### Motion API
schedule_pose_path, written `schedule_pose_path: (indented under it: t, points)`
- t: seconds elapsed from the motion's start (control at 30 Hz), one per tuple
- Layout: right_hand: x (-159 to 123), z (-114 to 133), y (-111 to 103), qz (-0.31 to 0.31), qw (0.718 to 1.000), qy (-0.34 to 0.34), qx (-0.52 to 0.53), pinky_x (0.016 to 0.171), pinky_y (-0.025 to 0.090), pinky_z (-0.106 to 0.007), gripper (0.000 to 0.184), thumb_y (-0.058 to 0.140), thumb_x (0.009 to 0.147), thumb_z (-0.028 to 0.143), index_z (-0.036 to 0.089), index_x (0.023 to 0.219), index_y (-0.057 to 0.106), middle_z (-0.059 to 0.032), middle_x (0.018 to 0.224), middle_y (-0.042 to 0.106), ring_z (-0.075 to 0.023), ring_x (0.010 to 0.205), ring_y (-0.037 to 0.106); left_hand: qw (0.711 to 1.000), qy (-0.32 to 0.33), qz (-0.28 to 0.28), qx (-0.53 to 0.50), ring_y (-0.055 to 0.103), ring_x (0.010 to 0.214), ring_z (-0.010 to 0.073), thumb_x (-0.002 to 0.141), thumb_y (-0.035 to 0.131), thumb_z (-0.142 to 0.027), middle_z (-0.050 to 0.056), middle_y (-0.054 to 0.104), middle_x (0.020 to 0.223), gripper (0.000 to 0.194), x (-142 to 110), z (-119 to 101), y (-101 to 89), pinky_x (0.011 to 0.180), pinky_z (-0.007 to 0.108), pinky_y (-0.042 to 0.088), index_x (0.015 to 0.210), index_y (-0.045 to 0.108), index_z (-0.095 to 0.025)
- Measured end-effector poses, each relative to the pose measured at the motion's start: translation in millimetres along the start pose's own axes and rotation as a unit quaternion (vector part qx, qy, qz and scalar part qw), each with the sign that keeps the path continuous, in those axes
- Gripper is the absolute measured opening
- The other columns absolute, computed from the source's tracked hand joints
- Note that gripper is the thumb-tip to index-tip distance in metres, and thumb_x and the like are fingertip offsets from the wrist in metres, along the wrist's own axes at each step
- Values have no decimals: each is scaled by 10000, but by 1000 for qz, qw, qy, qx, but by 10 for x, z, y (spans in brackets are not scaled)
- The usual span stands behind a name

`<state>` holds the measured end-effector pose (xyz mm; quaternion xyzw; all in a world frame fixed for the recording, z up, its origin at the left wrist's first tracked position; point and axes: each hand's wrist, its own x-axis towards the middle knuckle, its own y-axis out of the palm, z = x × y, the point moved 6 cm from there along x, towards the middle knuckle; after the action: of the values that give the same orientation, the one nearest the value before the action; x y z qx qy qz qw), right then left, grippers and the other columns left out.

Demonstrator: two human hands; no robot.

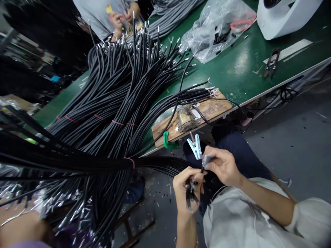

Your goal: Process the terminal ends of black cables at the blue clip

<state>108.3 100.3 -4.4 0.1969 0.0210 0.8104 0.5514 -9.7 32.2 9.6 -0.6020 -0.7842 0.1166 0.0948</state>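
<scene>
My left hand [187, 187] is closed around the end of a bundle of black cables [165, 165], which comes in from the left; several dark cable ends stick out of the fist. My right hand [223, 167] pinches the tip of one cable, just above the left hand. Its fingertips have a greyish covering. Right beside these fingertips is a light blue clothespin [196, 147], fixed on the shaft of a small motor [186, 119]. Whether the cable tip touches the clothespin is hard to see.
The motor sits on a wooden board [219, 105] held by a green clamp [169, 141]. Piles of black cables [116, 89] cover the green table [240, 65]. Farther off are a plastic bag [207, 20], thread snips [271, 63] and a co-worker's hands [121, 20].
</scene>
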Motion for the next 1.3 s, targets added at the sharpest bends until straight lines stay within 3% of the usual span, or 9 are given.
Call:
schedule_pose_path:
  t: [0.07,0.13,0.23,0.4,0.67,0.87,1.03,1.2,1.3]
  points:
    - [5,-113,-36,20,993,101,60,548,452,-267,243,622,869,399,177,774,587,-21,695,570,-139,606,552,999,22,-29,-16,474,447,83,831,668,-326,-8,580,596,240,14,-17,-8,429,197,346,663,655,-154]
    - [-9,-127,-184,-34,991,127,20,564,442,-258,240,635,862,404,177,793,594,-16,704,579,-133,620,546,995,51,-79,-16,487,512,95,799,709,-294,-20,553,603,215,19,-52,-19,484,202,372,651,628,-160]
    - [-17,58,-348,-75,987,52,-134,574,405,-268,196,685,836,317,177,724,606,-7,654,569,-128,606,500,988,86,-131,-1,511,571,101,782,723,-213,-31,538,629,178,9,-116,-2,545,205,406,666,597,-168]
    - [6,428,-186,-1,958,-95,-270,634,426,-306,107,685,818,208,165,738,628,-22,651,620,-141,614,513,977,130,-153,68,539,591,104,785,703,-145,-34,554,652,155,-13,-205,59,571,204,430,687,587,-173]
    - [10,464,-120,-24,940,-95,-326,572,394,-284,221,574,795,87,147,583,566,-13,557,555,-122,550,459,971,144,-160,106,529,580,94,778,708,-118,-44,549,649,151,-22,-219,102,570,199,424,700,592,-172]
    - [2,271,-237,-31,967,-32,-253,567,416,-280,170,600,768,65,147,619,608,0,568,564,-113,533,476,976,111,-158,100,513,579,95,773,720,-144,-47,524,646,165,-45,-169,70,560,201,410,696,577,-173]
    - [34,457,-235,-30,952,-113,-282,715,482,-342,113,702,789,134,144,899,676,-80,849,673,-179,776,567,980,103,-141,93,506,580,94,781,708,-136,-45,514,641,179,-32,-125,119,563,200,404,685,561,-170]
    - [-84,519,-202,-13,906,-217,-362,674,467,-352,148,661,792,43,158,883,682,-84,817,661,-193,769,530,982,80,-139,103,500,551,90,781,704,-155,-48,513,626,170,-20,-118,119,535,194,388,681,567,-167]
    - [-133,440,-240,-7,918,-199,-344,682,466,-354,127,662,790,48,149,866,663,-73,780,645,-186,750,538,980,79,-151,106,505,546,92,778,708,-167,-49,522,620,158,-30,-128,102,533,194,385,687,579,-167]
